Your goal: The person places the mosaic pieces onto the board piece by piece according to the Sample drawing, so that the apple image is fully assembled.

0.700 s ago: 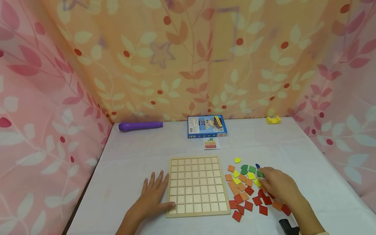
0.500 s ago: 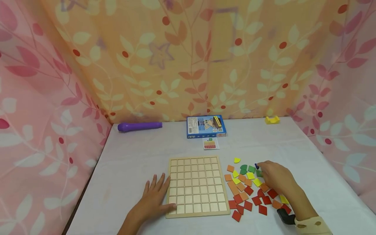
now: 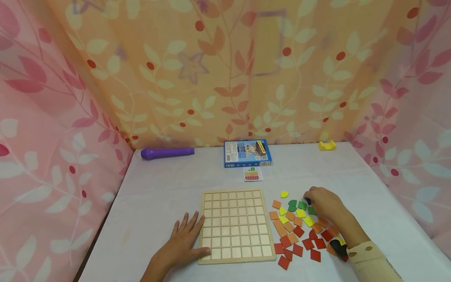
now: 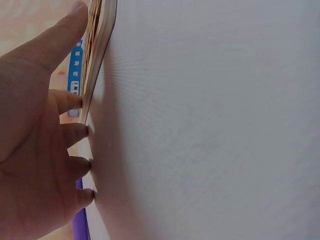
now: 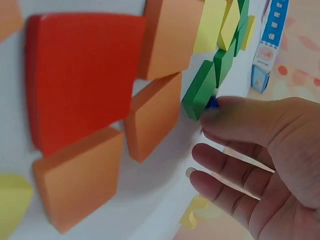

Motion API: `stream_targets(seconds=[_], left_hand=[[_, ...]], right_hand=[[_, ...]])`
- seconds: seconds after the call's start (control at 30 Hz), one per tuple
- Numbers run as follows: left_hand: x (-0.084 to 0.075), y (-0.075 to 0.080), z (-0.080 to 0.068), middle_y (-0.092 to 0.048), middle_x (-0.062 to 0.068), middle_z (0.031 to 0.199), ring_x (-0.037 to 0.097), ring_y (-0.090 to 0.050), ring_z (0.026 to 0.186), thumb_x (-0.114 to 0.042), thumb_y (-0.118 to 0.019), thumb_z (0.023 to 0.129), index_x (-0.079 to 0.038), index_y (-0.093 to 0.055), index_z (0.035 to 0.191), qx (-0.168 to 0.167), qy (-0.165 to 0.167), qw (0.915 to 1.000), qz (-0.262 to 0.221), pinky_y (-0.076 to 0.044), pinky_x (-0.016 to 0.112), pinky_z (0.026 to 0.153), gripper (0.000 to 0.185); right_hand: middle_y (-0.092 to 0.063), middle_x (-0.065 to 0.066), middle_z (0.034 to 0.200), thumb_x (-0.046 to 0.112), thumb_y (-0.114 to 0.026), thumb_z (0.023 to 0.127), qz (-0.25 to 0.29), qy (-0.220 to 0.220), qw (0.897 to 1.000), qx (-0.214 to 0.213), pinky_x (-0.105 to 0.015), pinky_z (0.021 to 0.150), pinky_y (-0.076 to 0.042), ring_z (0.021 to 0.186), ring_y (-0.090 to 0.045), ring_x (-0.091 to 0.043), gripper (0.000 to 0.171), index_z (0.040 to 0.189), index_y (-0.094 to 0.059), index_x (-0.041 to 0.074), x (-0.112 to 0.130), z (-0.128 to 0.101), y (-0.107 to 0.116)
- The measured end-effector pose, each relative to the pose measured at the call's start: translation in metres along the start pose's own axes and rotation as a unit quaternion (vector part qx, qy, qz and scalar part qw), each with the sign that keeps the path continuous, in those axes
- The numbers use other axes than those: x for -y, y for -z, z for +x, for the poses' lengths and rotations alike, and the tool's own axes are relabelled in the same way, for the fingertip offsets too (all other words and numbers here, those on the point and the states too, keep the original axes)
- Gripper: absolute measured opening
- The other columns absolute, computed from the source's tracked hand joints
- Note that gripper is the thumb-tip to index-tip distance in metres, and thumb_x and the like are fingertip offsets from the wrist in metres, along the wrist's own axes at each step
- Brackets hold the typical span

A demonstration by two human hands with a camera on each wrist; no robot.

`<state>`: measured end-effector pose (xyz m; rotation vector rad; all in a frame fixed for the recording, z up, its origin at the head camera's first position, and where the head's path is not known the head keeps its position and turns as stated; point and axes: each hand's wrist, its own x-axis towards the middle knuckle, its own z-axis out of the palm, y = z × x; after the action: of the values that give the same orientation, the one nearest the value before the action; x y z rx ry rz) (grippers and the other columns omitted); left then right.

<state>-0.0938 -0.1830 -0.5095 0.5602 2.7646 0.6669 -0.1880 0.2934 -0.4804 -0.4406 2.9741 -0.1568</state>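
A wooden grid board (image 3: pixel 236 225) lies on the white table (image 3: pixel 158 196). My left hand (image 3: pixel 186 235) rests flat beside its left edge, fingers straight, thumb on the near left corner. The left wrist view shows this left hand (image 4: pixel 40 140) with fingertips against the board's edge (image 4: pixel 97 55). Right of the board lies a heap of red, orange, yellow and green tiles (image 3: pixel 297 229). My right hand (image 3: pixel 318 199) reaches over the heap's far side to a small blue piece (image 3: pixel 308 201). In the right wrist view one fingertip touches the blue piece (image 5: pixel 212 103) beside a green tile (image 5: pixel 200 90); the other fingers (image 5: pixel 225 165) hang loosely apart.
At the back of the table lie a purple cylinder (image 3: pixel 167 152), a blue box (image 3: pixel 248 153) with a small card (image 3: pixel 253 174) in front, and a yellow object (image 3: pixel 327 146). Floral cloth walls close in the left, back and right sides.
My right hand has moved away from me across the tile heap, from the red and orange tiles to the blue piece. The left hand and board stay put.
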Motion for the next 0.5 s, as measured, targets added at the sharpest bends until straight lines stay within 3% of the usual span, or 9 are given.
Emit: stream_targets(seconds=[0.2,0.5], left_hand=[[0.0016,0.0022,-0.0006,-0.018,0.019,0.164,0.048,-0.006,0.148,-0.069,-0.064,0.084,-0.007,-0.030,0.158,-0.004,-0.009,0.9999,0.009,-0.007,0.071,0.113,0.102],[0.0085,0.0060,0.0010,-0.020,0.019,0.163,0.049,-0.010,0.148,-0.070,-0.080,0.062,-0.008,-0.029,0.158,0.000,-0.027,0.9996,-0.010,-0.011,0.072,0.112,0.125]], right_hand=[[-0.064,-0.003,0.084,0.006,-0.078,0.085,0.005,-0.009,1.000,-0.001,-0.046,0.077,-0.058,0.074,-0.059,-0.019,0.011,0.095,-0.075,0.004,-0.0028,-0.0001,0.0024],[-0.065,-0.005,0.094,0.007,-0.078,0.084,0.087,-0.011,0.996,0.001,-0.052,0.087,-0.055,0.085,-0.061,-0.022,0.020,0.103,-0.075,0.003,-0.0039,0.0046,0.0001]])
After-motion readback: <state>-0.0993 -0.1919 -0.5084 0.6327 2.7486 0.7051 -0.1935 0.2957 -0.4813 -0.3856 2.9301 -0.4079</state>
